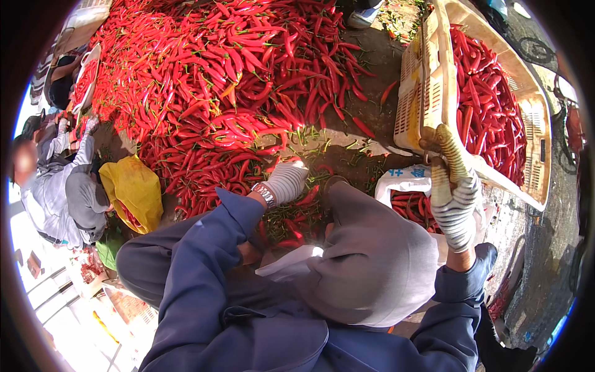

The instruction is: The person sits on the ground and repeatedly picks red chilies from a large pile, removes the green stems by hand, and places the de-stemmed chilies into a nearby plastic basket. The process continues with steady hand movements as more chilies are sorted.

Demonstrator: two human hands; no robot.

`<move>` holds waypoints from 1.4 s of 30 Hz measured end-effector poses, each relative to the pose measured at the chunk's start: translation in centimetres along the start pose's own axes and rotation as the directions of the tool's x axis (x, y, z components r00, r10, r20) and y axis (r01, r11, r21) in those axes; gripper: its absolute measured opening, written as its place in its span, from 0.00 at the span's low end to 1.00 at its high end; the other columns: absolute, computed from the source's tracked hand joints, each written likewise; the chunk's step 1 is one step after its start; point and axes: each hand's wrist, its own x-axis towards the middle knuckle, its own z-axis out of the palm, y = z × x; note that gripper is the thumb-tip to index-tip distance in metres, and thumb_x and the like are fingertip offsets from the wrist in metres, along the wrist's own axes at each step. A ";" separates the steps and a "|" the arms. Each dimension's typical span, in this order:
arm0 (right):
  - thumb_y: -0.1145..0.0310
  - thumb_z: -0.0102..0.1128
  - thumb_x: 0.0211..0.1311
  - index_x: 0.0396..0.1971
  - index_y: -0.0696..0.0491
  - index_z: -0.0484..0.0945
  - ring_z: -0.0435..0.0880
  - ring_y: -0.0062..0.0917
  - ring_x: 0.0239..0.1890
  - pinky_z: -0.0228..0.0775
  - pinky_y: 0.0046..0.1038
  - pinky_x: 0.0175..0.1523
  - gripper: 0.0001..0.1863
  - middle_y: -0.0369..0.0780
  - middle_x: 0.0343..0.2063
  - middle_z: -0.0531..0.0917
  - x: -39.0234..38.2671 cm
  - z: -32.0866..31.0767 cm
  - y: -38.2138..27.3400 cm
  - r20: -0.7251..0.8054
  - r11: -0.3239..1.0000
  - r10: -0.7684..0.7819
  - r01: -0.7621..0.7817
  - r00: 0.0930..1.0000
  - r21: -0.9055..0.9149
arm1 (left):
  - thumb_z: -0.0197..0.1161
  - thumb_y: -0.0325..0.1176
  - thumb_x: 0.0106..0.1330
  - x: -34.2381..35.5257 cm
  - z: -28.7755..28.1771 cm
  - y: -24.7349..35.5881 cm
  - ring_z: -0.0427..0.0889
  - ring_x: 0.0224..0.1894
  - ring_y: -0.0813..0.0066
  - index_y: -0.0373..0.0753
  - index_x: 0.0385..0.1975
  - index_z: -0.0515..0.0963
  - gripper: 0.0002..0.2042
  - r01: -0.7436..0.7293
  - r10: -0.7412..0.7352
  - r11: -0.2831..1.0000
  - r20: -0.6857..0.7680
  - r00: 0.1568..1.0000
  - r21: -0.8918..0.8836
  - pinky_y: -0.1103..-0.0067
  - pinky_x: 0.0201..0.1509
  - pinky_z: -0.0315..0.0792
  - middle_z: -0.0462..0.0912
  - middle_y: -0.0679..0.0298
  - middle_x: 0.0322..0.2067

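My left hand (286, 181), in a striped white glove with a watch at the wrist, is closed at the near edge of a big heap of red chili peppers (217, 80). Whatever its curled fingers hold, if anything, is hidden. My right hand (457, 198), in a similar glove worn yellow at the fingers, is raised with fingers apart and no pepper showing in it. It overlaps the near corner of a cream plastic crate (427, 80) full of red chilies (486, 99). Beside it, a white bag (403, 180) with blue marks holds more chilies (412, 208).
Green stems and loose chilies litter the ground (347, 139) before me. On the left, people in grey clothing (68, 192) work at the heap beside a yellow sack (133, 192). A shoe (364, 17) stands at the far side. Wet-looking dark ground (539, 279) lies right.
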 end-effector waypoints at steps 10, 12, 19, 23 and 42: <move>0.82 0.52 0.61 0.63 0.59 0.71 0.84 0.36 0.50 0.72 0.28 0.59 0.27 0.49 0.48 0.84 -0.4 15.3 4.3 0.201 0.912 0.301 -0.343 0.932 0.224 | 0.58 0.41 0.67 13.3 -9.2 -9.9 0.81 0.48 0.49 0.35 0.53 0.73 0.19 0.238 -0.207 0.971 -0.632 0.747 -0.036 0.59 0.52 0.76 0.78 0.49 0.51; 0.81 0.51 0.59 0.63 0.59 0.71 0.83 0.45 0.49 0.74 0.35 0.55 0.28 0.54 0.47 0.82 -1.0 16.5 5.2 0.301 0.907 0.295 -0.365 0.907 0.209 | 0.59 0.43 0.67 15.5 -9.9 -11.1 0.81 0.51 0.50 0.37 0.58 0.72 0.23 0.286 -0.265 0.957 -0.553 0.790 -0.050 0.61 0.55 0.75 0.78 0.49 0.54; 0.80 0.49 0.61 0.64 0.57 0.71 0.83 0.36 0.36 0.75 0.31 0.46 0.28 0.51 0.37 0.82 -2.9 20.8 7.0 0.308 0.790 0.478 -0.556 0.823 0.259 | 0.64 0.43 0.62 12.6 -4.7 -10.1 0.82 0.46 0.50 0.37 0.50 0.76 0.21 0.254 -0.234 0.967 -0.308 0.922 0.026 0.60 0.49 0.76 0.81 0.50 0.46; 0.80 0.51 0.65 0.66 0.55 0.70 0.81 0.24 0.45 0.71 0.23 0.53 0.27 0.44 0.46 0.83 -2.2 21.5 8.1 0.331 0.762 0.525 -0.606 0.784 0.228 | 0.64 0.41 0.64 7.6 -1.9 -8.0 0.80 0.45 0.47 0.32 0.54 0.74 0.23 0.167 -0.262 0.953 -0.414 0.872 -0.251 0.61 0.49 0.75 0.80 0.47 0.42; 0.72 0.52 0.56 0.62 0.59 0.69 0.81 0.43 0.40 0.73 0.43 0.47 0.30 0.48 0.37 0.81 -4.2 25.0 10.7 0.584 0.984 0.064 0.047 0.809 -0.173 | 0.58 0.44 0.71 2.3 9.8 -1.0 0.80 0.29 0.42 0.32 0.32 0.80 0.18 0.023 -0.498 0.553 -0.308 0.811 -0.833 0.60 0.33 0.72 0.80 0.42 0.24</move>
